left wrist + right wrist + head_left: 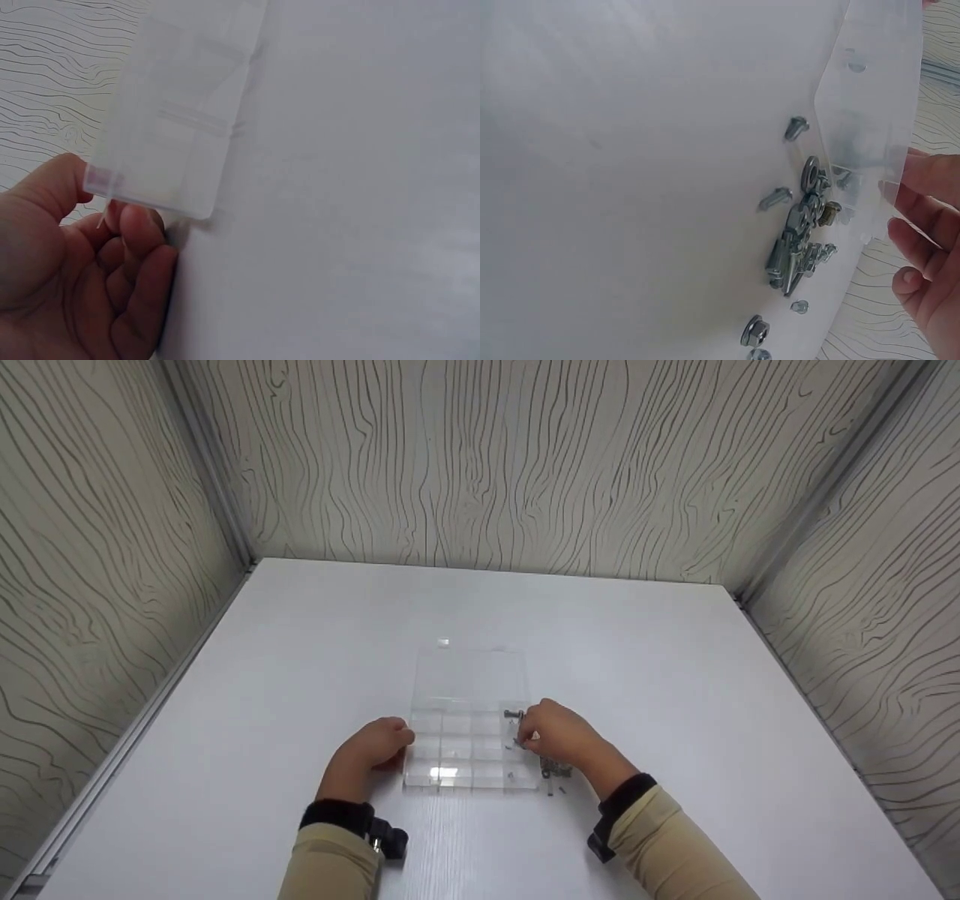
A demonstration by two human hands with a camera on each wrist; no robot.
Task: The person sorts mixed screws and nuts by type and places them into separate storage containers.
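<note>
A clear plastic compartment box (457,750) lies on the white table, its lid (469,675) open flat behind it. My left hand (379,742) holds the box's left edge, thumb and curled fingers (135,225) at its corner (161,180). My right hand (551,731) hovers over the box's right column, fingertips curled down and seemingly pinching a small screw (517,743). A dark bolt (514,714) lies in the compartment just beyond the fingers. A pile of screws, nuts and washers (802,232) sits on the table beside the box's right side (870,112), under my right wrist.
The white table (675,675) is boxed in by wood-grain walls on the left, back and right. A few loose screws (776,197) lie scattered away from the pile. Both wrists wear black camera straps (390,836).
</note>
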